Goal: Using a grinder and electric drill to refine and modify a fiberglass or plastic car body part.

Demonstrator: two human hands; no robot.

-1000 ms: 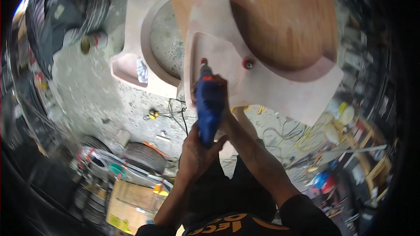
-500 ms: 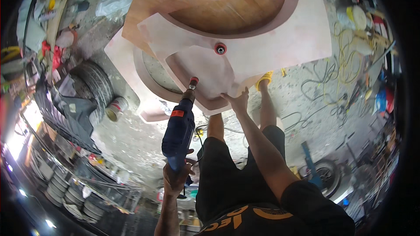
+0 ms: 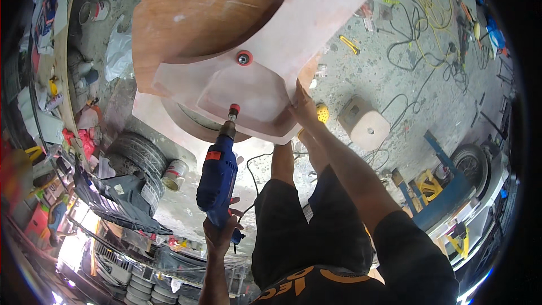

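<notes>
My left hand (image 3: 220, 234) is closed around the grip of a blue electric drill (image 3: 217, 178). A small red abrasive drum (image 3: 234, 108) sits in its chuck, over the recess of a pale pinkish moulded panel (image 3: 322, 28); whether it touches the surface I cannot tell. At the panel's right edge, my right hand (image 3: 305, 110) grips the rim by the recess corner, its fingers partly hidden. A second red drum-shaped piece (image 3: 244, 57) rests on the panel above the recess. The panel lies over a curved brown wooden board (image 3: 197, 11) and another pale piece (image 3: 149, 113) with a rounded opening.
A beige stool (image 3: 364, 123) stands on the floor to the right, with a yellow cutter (image 3: 350, 44) and tangled cables (image 3: 420, 45) beyond. At left are tyres (image 3: 135, 161), a paint can (image 3: 175, 175) and a plastic bag (image 3: 119, 53). The drill's black cord (image 3: 248, 166) hangs near my legs.
My view has turned, and the panel and board appear further left and tilted. My right hand has closed on the panel's right edge. The drill stays in my left hand, over the recess.
</notes>
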